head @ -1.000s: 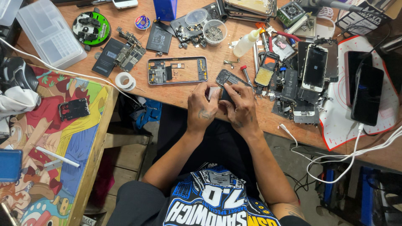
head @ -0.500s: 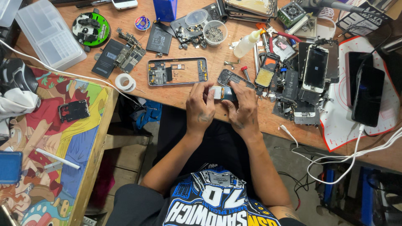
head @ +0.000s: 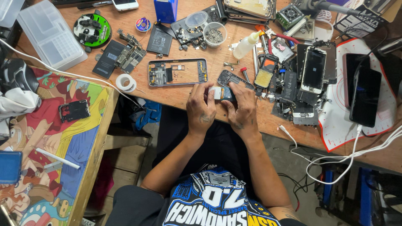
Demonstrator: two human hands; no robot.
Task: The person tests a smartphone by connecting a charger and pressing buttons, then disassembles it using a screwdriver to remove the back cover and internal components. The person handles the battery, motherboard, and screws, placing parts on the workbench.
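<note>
My left hand [head: 201, 109] and my right hand [head: 241, 109] meet at the near edge of a wooden workbench [head: 184, 94]. Both pinch a small phone part [head: 221, 93] with a pale and a blue section. It lies against a dark phone back cover [head: 233, 79] that my right hand's fingers overlap. An opened phone frame [head: 178, 71] with bare insides lies just beyond my left hand. What the fingertips grip underneath is hidden.
A tape roll [head: 125, 82], a battery [head: 159, 40], a circuit board [head: 127, 53], a screw cup [head: 215, 34] and a squeeze bottle [head: 245, 45] lie on the bench. Several phones [head: 313, 69] crowd the right. A clear box [head: 49, 35] sits far left. White cables [head: 347, 155] hang at right.
Both hands shifted slightly up the bench toward the phone frame, still working the same small part. The rest of the bench looks the same.
</note>
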